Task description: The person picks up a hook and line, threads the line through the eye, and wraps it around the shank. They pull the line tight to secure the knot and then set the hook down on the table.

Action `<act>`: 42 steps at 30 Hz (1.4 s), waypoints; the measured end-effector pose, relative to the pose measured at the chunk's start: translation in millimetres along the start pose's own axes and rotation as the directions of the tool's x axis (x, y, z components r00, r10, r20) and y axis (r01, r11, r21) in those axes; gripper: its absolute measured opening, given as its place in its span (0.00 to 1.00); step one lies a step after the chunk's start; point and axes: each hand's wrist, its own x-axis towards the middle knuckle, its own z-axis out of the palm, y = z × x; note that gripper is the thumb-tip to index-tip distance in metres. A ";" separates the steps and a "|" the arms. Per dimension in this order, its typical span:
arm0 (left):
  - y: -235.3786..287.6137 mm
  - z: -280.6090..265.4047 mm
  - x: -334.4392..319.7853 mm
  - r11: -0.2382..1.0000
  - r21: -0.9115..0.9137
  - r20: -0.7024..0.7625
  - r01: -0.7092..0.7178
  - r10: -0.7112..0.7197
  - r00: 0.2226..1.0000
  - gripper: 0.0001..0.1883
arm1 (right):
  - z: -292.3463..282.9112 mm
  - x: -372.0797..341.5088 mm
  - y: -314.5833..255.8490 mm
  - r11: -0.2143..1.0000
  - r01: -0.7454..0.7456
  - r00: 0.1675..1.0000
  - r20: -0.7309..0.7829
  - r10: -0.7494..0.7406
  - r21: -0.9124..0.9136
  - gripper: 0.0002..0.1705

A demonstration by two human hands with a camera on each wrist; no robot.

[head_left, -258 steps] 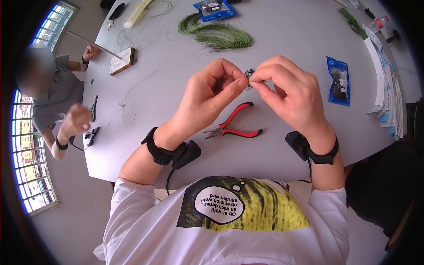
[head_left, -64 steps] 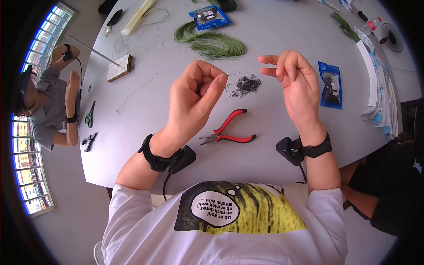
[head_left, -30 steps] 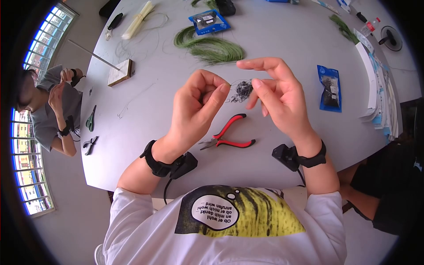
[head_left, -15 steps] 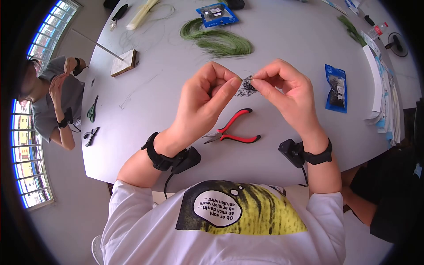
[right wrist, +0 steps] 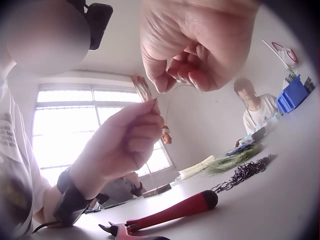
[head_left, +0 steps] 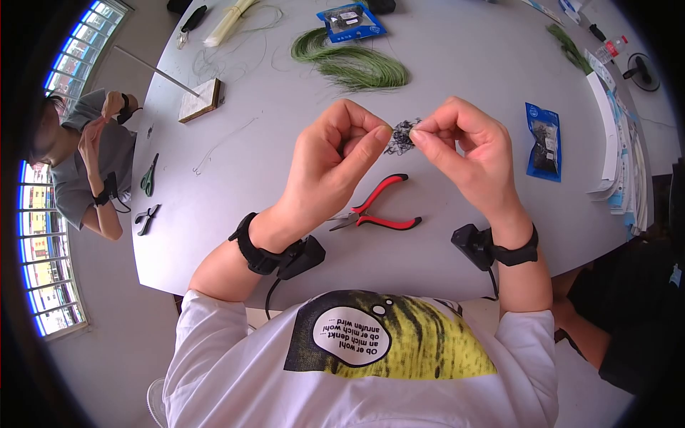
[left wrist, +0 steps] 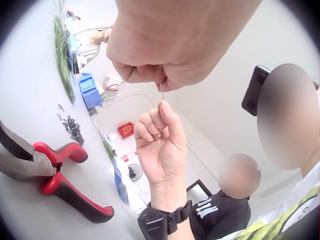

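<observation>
In the head view the left hand (head_left: 332,167) pinches between thumb and index fingertip; at its fingertips in the right wrist view is a tiny dark piece (right wrist: 155,99), too small to identify. Just to the right, the right hand (head_left: 471,160) pinches a thin line (left wrist: 162,95), which spans the small gap between both hands in the left wrist view and loops beside the fingers. Below the fingertips lies a pile of small black hooks (head_left: 401,138), partly hidden by the right fingertips. Red-handled pliers (head_left: 385,222) rest with jaws apart on the table nearer the body.
Green strands (head_left: 357,68) and a blue packet (head_left: 351,23) lie beyond the hands. Another blue packet (head_left: 544,143) is at right. At left are a block with a rod (head_left: 200,101), green scissors (head_left: 149,177) and black pliers (head_left: 147,220). Another person sits at the left edge.
The right hand's fingers, spread about a second ago, came together in a pinch near the left fingertips, then shifted slightly right. The left hand keeps its pinch.
</observation>
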 end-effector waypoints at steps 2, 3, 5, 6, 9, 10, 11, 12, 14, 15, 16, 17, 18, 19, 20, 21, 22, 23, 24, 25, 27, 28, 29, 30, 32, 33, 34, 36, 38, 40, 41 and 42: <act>0.3 0.2 -0.1 1.000 0.012 0.001 0.004 -0.004 1.000 0.07 | -2.6 0.1 0.8 1.000 -0.014 1.000 0.001 0.014 0.020 0.03; 1.1 0.5 0.1 1.000 -0.005 -0.005 0.005 -0.005 1.000 0.07 | -4.1 0.4 1.2 0.999 -0.027 1.000 0.002 0.027 0.040 0.04; 1.8 0.1 0.5 1.000 -0.022 -0.012 0.002 -0.002 1.000 0.07 | -6.3 1.3 3.1 0.998 -0.023 1.000 -0.019 0.024 0.052 0.04; 1.7 -0.4 0.5 1.000 -0.011 -0.013 0.005 -0.005 1.000 0.07 | -7.0 2.2 3.4 0.998 -0.021 0.999 -0.041 0.024 0.065 0.04; 0.7 0.2 1.0 1.000 0.001 -0.016 0.007 -0.007 1.000 0.07 | -7.5 3.3 1.8 0.997 -0.037 0.997 -0.071 0.041 0.065 0.05; 0.4 0.8 1.2 1.000 0.003 -0.018 0.007 -0.006 1.000 0.07 | -7.8 3.2 0.4 0.997 -0.037 0.997 -0.071 0.042 0.066 0.05; 0.2 1.4 1.3 1.000 0.003 -0.018 0.008 -0.008 1.000 0.07 | -8.0 2.8 -1.9 0.996 -0.061 0.996 -0.066 0.065 0.057 0.04; -0.1 2.1 1.6 1.000 -0.007 -0.026 0.003 -0.003 1.000 0.06 | -8.3 2.3 -3.8 0.995 -0.085 0.994 -0.060 0.087 0.049 0.04; -0.9 2.1 1.9 1.000 -0.017 -0.035 -0.002 0.001 0.999 0.06 | -7.2 1.8 -6.3 0.994 -0.092 0.994 -0.060 0.096 0.058 0.04; -1.7 1.4 1.8 1.000 0.010 -0.010 0.011 -0.011 1.000 0.06 | -6.5 2.0 -6.8 0.993 -0.099 0.993 -0.060 0.103 0.067 0.04; -2.2 1.1 1.8 0.999 0.036 0.015 0.024 -0.024 1.000 0.06 | -5.9 2.1 -6.4 0.993 -0.099 0.993 -0.059 0.104 0.067 0.04; -2.7 1.8 1.6 0.999 0.036 0.015 0.027 -0.028 1.000 0.06 | -5.2 1.8 -5.6 0.992 -0.108 0.992 -0.062 0.112 0.060 0.04; -3.4 3.0 1.4 0.999 0.035 0.025 0.029 -0.030 0.999 0.06 | -4.8 1.1 -4.8 0.992 -0.118 0.991 -0.064 0.121 0.054 0.04; -4.1 3.7 0.9 0.999 0.035 0.034 0.032 -0.033 0.999 0.07 | -5.3 1.2 -5.0 0.991 -0.122 0.990 -0.064 0.126 0.055 0.04; -4.3 3.7 0.4 0.999 0.033 0.034 0.038 -0.039 0.999 0.07 | -6.2 1.5 -5.8 0.991 -0.130 0.991 -0.042 0.131 0.009 0.04; -4.2 3.4 0.3 0.998 0.052 0.048 0.045 -0.047 0.998 0.07 | -6.3 0.9 -5.9 0.990 -0.137 0.990 -0.019 0.137 -0.036 0.04; -4.0 3.1 0.8 0.996 0.073 0.063 0.048 -0.052 0.997 0.07 | -5.4 0.5 -5.4 0.990 -0.140 0.990 -0.019 0.139 -0.035 0.04; -4.1 2.9 0.7 0.996 0.073 0.063 0.049 -0.054 0.997 0.07 | -3.9 0.4 -4.9 0.990 -0.141 0.990 -0.022 0.141 -0.012 0.04; -4.2 2.6 0.7 0.996 0.077 0.065 0.053 -0.058 0.996 0.07 | -3.0 0.3 -4.4 0.990 -0.142 0.989 -0.026 0.142 0.012 0.04; -4.1 2.3 0.8 0.995 0.081 0.067 0.055 -0.061 0.996 0.07 | -2.7 0.2 -4.1 0.990 -0.142 0.990 -0.026 0.142 0.012 0.04; -2.4 2.7 0.9 0.995 0.074 0.068 0.063 -0.068 0.995 0.07 | -2.8 0.0 -3.5 0.991 -0.132 0.991 -0.002 0.132 0.037 0.04; -2.0 2.8 0.8 0.995 0.067 0.070 0.069 -0.074 0.995 0.08 | -2.8 0.0 -3.0 0.991 -0.132 0.991 -0.003 0.132 0.036 0.04; -2.0 3.0 0.8 0.995 0.067 0.071 0.069 -0.074 0.995 0.08 | -3.1 0.0 -2.6 0.991 -0.128 0.992 0.009 0.128 0.030 0.04; -2.0 3.1 0.9 0.995 0.074 0.071 0.065 -0.070 0.995 0.08 | -3.4 0.0 -2.4 0.992 -0.126 0.992 0.020 0.125 0.023 0.04; -2.2 3.0 0.9 0.995 0.081 0.071 0.061 -0.067 0.995 0.08 | -4.1 -0.4 -4.7 0.992 -0.127 0.991 0.042 0.127 0.011 0.03; -2.8 3.0 0.8 0.994 0.094 0.072 0.055 -0.062 0.995 0.08 | -4.3 -0.6 -5.5 0.992 -0.129 0.990 0.065 0.128 -0.002 0.03; -3.2 2.9 0.8 0.993 0.107 0.073 0.049 -0.057 0.996 0.08 | -4.3 -0.6 -5.1 0.992 -0.129 0.990 0.064 0.129 -0.002 0.03; -3.7 3.6 0.7 0.994 0.104 0.071 0.043 -0.050 0.996 0.08 | -4.4 -0.6 -4.1 0.994 -0.102 0.993 0.057 0.103 -0.031 0.02; -4.4 3.7 0.7 0.994 0.100 0.068 0.037 -0.044 0.997 0.08 | -5.4 -0.4 -5.0 0.994 -0.079 0.995 0.054 0.083 -0.069 0.02; -4.9 3.2 1.1 0.993 0.113 0.068 0.028 -0.036 0.997 0.08 | -6.1 -0.3 -5.2 0.993 -0.057 0.997 0.051 0.063 -0.107 0.02; -4.5 2.7 1.0 0.993 0.113 0.068 0.029 -0.037 0.997 0.08 | -6.3 -0.1 -5.1 0.991 -0.035 0.998 0.054 0.042 -0.133 0.02; -3.8 2.1 0.7 0.993 0.107 0.080 0.051 -0.060 0.995 0.07 | -6.6 0.2 -4.9 0.987 -0.012 0.998 0.058 0.021 -0.158 0.01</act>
